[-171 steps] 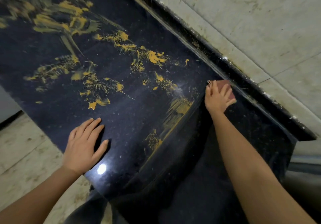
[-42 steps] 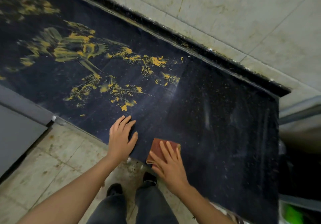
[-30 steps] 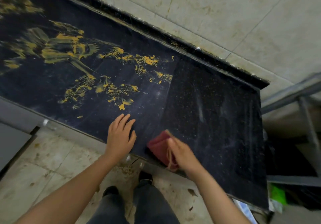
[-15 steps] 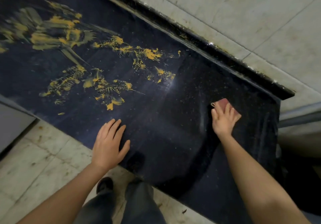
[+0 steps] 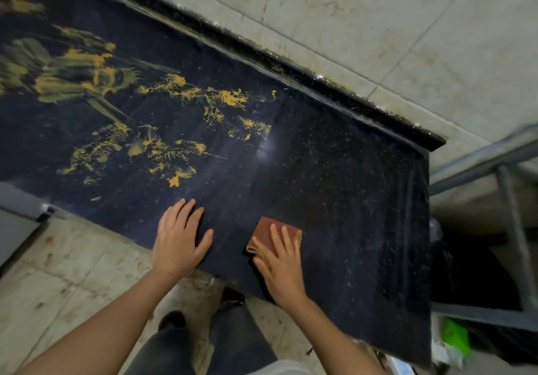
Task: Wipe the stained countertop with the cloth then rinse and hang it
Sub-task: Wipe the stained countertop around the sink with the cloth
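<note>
A dark speckled countertop (image 5: 334, 170) runs diagonally across the view. Yellow-orange stains (image 5: 163, 147) smear its left and middle parts; the right part shows only fine specks. A folded reddish-brown cloth (image 5: 266, 230) lies near the counter's front edge. My right hand (image 5: 281, 264) presses flat on the cloth with straight fingers. My left hand (image 5: 179, 237) rests flat on the counter's front edge, a little left of the cloth, holding nothing.
A pale tiled wall (image 5: 378, 25) rises behind the counter's raised black back lip (image 5: 262, 54). A grey metal frame (image 5: 506, 194) stands off the counter's right end, with a green item (image 5: 455, 336) below. My legs and shoes (image 5: 201, 316) stand on the tiled floor.
My right hand has dragged the cloth from near the back of the counter to its front edge. My left hand stayed flat at the front edge.
</note>
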`<action>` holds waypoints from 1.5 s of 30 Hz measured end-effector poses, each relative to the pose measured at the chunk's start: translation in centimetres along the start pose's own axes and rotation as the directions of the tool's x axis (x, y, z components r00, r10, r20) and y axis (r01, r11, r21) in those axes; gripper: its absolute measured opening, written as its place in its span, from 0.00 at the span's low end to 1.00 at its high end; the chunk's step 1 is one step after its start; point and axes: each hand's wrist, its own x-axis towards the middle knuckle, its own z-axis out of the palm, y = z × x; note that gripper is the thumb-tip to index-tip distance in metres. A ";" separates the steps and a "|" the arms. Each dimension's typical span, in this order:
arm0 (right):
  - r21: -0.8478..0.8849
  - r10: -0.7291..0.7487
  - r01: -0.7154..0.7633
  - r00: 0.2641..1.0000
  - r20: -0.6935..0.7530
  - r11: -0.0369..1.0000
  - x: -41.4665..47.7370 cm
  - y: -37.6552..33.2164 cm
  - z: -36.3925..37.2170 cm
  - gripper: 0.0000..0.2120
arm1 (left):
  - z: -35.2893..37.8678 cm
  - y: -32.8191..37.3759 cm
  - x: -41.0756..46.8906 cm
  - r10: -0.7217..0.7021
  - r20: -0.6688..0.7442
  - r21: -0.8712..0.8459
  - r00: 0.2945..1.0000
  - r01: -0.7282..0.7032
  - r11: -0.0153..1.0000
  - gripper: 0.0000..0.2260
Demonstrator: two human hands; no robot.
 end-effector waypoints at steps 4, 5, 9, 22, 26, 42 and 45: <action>0.064 0.028 -0.038 0.989 0.144 0.997 -2.8 -4.7 0.7 0.25 | -0.7 -0.7 -0.8 -0.005 -0.061 -0.186 0.998 -0.007 0.983 0.27; 0.156 0.039 -0.054 0.994 0.100 0.986 -3.2 -5.9 0.0 0.26 | -1.2 -1.2 -1.2 -0.020 -0.091 -0.212 0.996 0.000 0.977 0.24; 0.651 0.198 -0.276 0.961 0.193 0.707 -2.6 -8.6 -1.6 0.19 | -3.1 -4.8 -2.8 -0.088 -0.156 -0.213 0.984 0.054 0.976 0.23; 0.860 0.693 -0.213 0.691 -0.203 0.464 10.8 -2.5 -10.1 0.20 | -6.3 -11.5 -0.5 -0.210 -0.149 -0.091 0.966 0.198 0.976 0.24; 0.292 0.427 -0.373 0.892 -0.146 0.880 15.3 3.2 -6.3 0.19 | -5.6 -11.2 1.2 -0.173 -0.160 -0.032 0.972 0.170 0.985 0.22; 0.167 0.277 -0.252 0.949 -0.149 0.953 40.3 7.4 -10.5 0.19 | -2.5 -10.7 2.7 -0.083 -0.227 0.090 0.970 0.106 0.990 0.25; 0.177 0.265 -0.243 0.958 -0.110 0.954 40.4 7.3 -10.4 0.20 | -2.5 -10.6 2.7 -0.071 -0.238 0.120 0.969 0.102 0.988 0.25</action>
